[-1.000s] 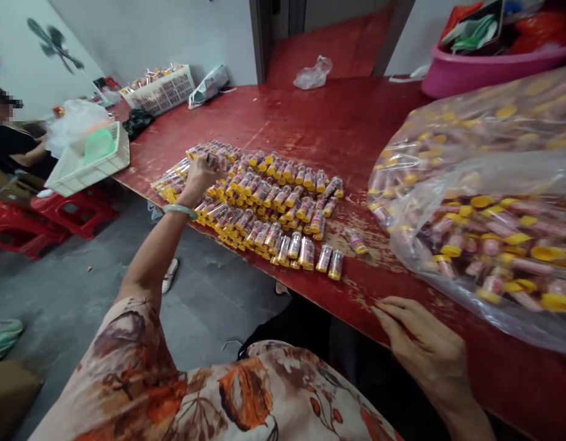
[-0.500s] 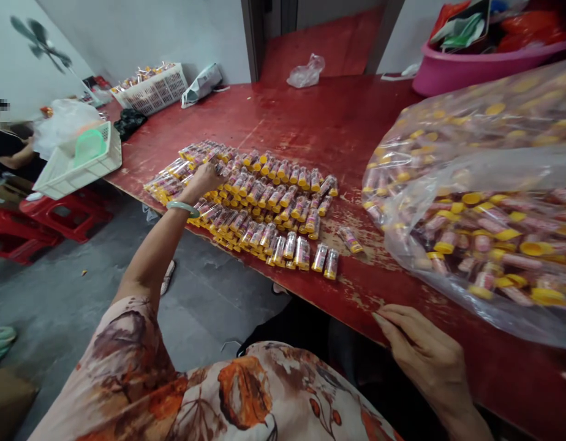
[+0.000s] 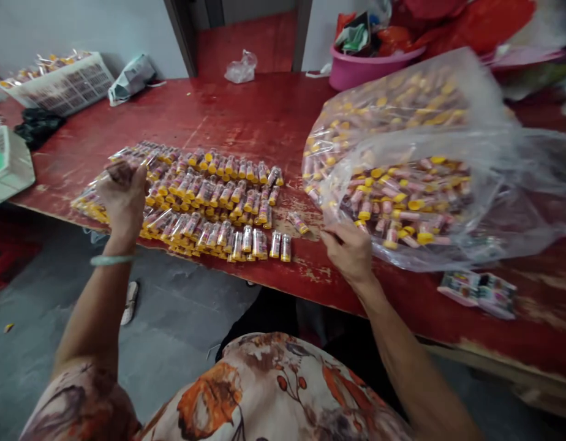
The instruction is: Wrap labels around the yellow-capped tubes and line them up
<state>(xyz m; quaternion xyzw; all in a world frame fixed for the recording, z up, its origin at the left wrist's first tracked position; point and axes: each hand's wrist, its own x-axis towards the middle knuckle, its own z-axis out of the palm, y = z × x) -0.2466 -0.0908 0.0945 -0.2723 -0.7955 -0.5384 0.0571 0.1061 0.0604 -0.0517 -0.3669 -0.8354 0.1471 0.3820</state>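
Rows of small clear tubes with yellow caps (image 3: 204, 190) lie stacked on the red table (image 3: 274, 122). Over the left end of the stack is my left hand (image 3: 122, 193), fingers curled round something dark that I cannot make out. My right hand (image 3: 350, 251) is closed, thumb against fingers, beside the front edge of a large clear plastic bag (image 3: 402, 138) full of yellow-capped pink tubes; whether it pinches anything is hidden. A single tube (image 3: 298, 223) lies apart between the stack and my right hand.
A white crate of tubes (image 3: 71, 82), a grey-white bag (image 3: 131, 79) and a crumpled clear bag (image 3: 241, 67) are at the back. A pink basin (image 3: 370, 68) stands behind the large bag. Two small packets (image 3: 478, 294) lie at the right front, a white tray (image 3: 11, 168) at the far left.
The view has turned to the right. My left hand has risen off the tubes with its fingers curled. My right hand has moved forward over the table to the bag's edge.
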